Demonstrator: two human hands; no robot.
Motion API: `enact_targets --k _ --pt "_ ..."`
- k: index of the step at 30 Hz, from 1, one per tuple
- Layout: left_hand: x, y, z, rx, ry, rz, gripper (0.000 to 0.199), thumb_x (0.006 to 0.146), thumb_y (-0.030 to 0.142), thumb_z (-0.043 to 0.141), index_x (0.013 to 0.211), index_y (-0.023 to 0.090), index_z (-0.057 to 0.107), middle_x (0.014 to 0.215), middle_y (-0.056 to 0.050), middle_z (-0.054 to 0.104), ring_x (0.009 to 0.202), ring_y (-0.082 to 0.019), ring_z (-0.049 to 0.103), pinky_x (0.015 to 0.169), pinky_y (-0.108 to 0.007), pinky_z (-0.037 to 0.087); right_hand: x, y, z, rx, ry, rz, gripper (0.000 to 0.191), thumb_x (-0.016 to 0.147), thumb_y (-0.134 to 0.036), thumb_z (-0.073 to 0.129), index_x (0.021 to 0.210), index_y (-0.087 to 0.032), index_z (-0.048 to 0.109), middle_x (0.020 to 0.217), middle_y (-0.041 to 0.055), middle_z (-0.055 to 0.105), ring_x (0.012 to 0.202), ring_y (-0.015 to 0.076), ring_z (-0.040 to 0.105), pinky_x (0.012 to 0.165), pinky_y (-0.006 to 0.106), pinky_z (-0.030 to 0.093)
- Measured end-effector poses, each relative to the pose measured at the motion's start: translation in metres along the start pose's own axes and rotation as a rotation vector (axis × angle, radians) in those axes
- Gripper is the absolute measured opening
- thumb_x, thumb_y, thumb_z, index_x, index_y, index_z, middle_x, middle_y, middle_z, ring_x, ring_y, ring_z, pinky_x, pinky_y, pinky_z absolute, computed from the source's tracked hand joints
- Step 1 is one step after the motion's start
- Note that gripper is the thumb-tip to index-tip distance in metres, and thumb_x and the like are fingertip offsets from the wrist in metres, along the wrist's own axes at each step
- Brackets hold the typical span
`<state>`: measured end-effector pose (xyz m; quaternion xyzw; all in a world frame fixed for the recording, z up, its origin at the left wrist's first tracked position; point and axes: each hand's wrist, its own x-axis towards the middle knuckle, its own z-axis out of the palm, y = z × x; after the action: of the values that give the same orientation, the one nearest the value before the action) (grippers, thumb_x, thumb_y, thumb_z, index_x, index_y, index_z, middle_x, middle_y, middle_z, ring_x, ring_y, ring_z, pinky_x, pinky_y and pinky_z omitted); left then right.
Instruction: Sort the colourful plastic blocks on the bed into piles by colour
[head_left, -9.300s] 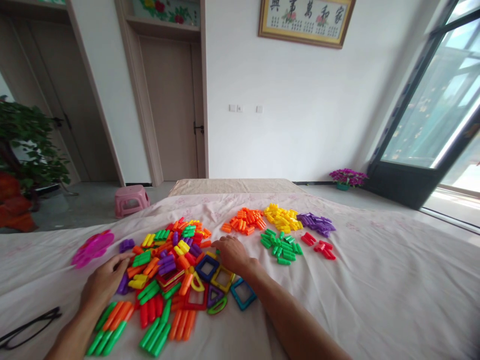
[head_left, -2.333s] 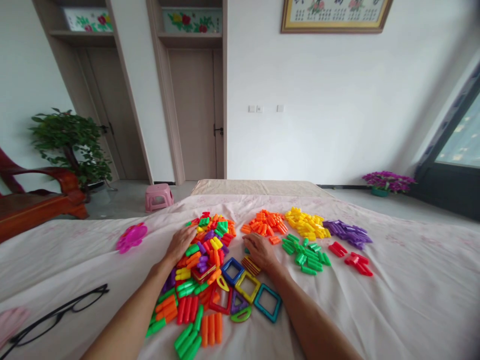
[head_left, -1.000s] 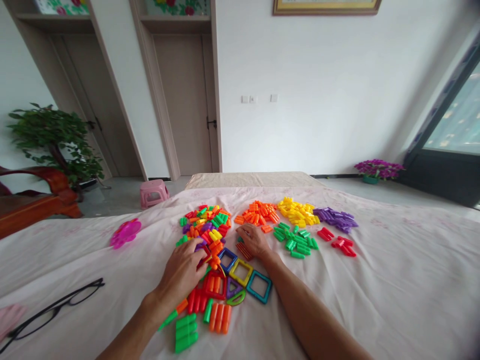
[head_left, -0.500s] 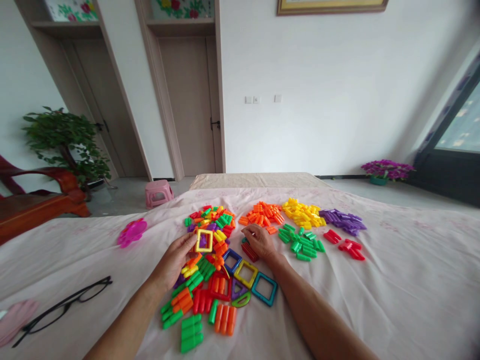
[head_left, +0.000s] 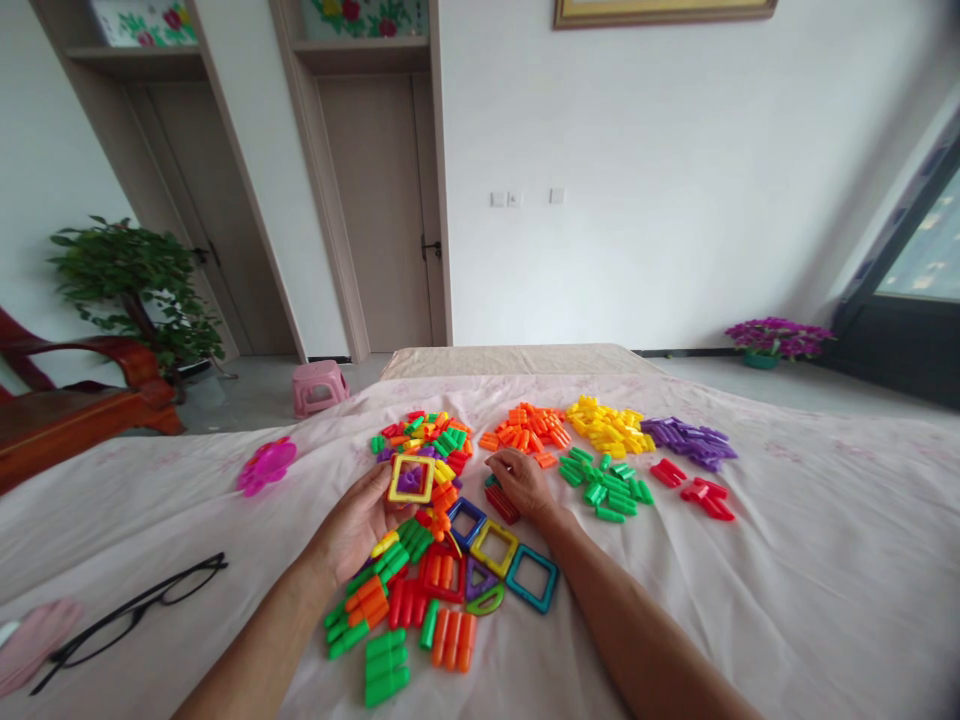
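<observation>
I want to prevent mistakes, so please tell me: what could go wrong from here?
The left hand holds a yellow square frame over the mixed blocks; if it slips, it might disturb them. The right hand is close to the orange blocks and green blocks, so a sideways move could mix these groups. The black eyeglasses on the cloth might get bumped.

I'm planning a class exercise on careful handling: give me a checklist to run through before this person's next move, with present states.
1. Left hand holds the yellow-edged square frame: ok.
2. Right hand firmly grips the red stack beside it: cannot tell.
3. Orange pile, yellow pile, purple pile and green pile each one colour: ok.
4. Mixed pile separated by colour: not ok.
5. Glasses apart from the mixed pile: ok.
</observation>
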<state>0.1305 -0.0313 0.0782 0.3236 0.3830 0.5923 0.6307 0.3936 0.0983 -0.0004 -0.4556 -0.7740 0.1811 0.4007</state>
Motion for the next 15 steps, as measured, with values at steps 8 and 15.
enact_targets --k 8,15 --pt "-0.001 -0.007 0.000 0.092 0.125 -0.033 0.036 0.079 0.029 0.077 0.111 0.018 0.064 0.083 -0.001 0.074 0.058 -0.011 0.067 0.047 -0.019 0.051 -0.001 -0.006 -0.005 -0.019 0.004 -0.013 0.030 0.096 -0.035 0.048 0.088 -0.022 0.074 0.093 0.0061 0.073 0.086 0.0202 0.064 0.080 0.030 0.047" --pt "0.001 -0.014 0.003 0.081 0.145 -0.083 0.035 0.082 0.028 0.074 0.113 0.018 0.063 0.082 -0.003 0.074 0.058 -0.012 0.068 0.045 -0.017 0.049 -0.007 -0.061 -0.022 0.075 -0.030 -0.253 0.020 0.091 -0.030 0.060 0.103 -0.023 0.075 0.105 0.0080 0.074 0.100 0.0236 0.065 0.094 0.037 0.047"
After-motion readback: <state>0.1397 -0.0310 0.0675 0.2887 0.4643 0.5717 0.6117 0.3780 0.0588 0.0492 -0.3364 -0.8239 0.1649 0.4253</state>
